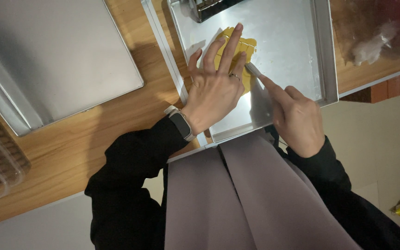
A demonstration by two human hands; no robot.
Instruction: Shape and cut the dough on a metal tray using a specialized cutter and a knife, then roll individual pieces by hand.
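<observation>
Left hand (216, 88) flat, fingers spread, pressing the yellow dough slab (242, 46) in the metal tray (326, 55), 12 o'clock of torso. Right hand (297, 118) clamped on a blade (253, 69) at the slab's 5 o'clock edge. Some grid cuts visible; unclear how many remain.

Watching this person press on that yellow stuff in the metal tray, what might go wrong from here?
The left hand lies flat on the yellow slab, fingers close to the grey tool that the right hand guides; a slip might nick a finger. The slab already looks scored into squares, so pressure may squash or shift them. The metal tray juts over the counter edge toward the lap, so it might tip.
</observation>
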